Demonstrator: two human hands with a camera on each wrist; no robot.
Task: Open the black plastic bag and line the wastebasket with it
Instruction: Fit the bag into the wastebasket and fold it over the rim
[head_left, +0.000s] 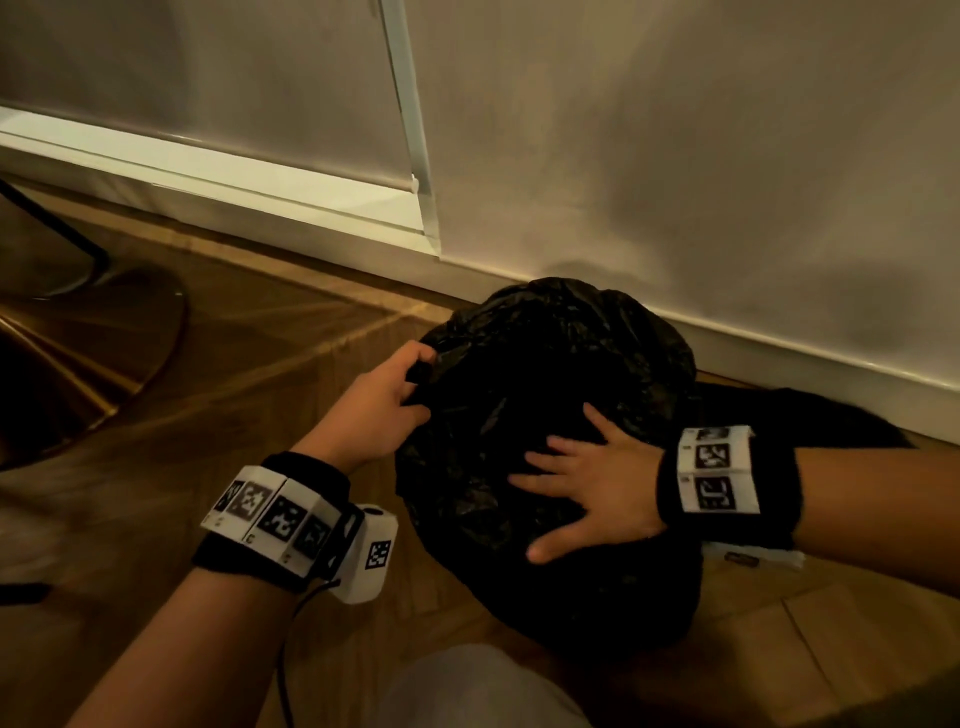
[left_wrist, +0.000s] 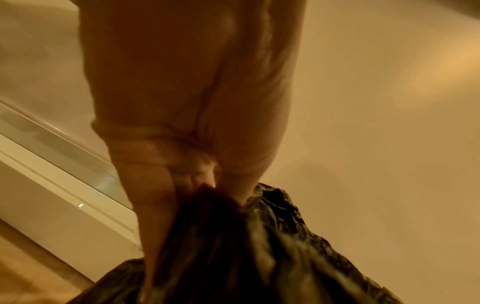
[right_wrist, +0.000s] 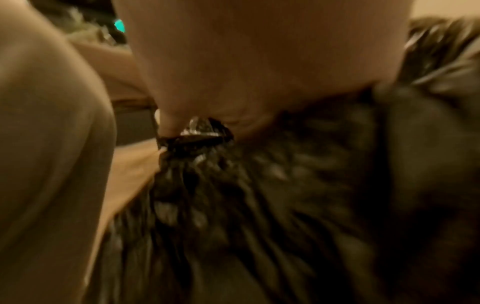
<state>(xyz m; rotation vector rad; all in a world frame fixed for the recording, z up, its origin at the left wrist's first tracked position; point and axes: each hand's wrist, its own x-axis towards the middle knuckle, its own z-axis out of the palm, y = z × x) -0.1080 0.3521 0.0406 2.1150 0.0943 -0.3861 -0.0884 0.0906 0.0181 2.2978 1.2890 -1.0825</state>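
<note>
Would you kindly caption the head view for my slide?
Left hand grips the black plastic bag; right hand presses flat on it.

No text, label or number is legible.

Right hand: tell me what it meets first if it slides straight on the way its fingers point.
The right hand lies flat on the black plastic bag, fingers pointing toward the left hand. Going on, it would probably cross more bag, then meet that hand gripping the bag's edge; depth is unclear.
</note>
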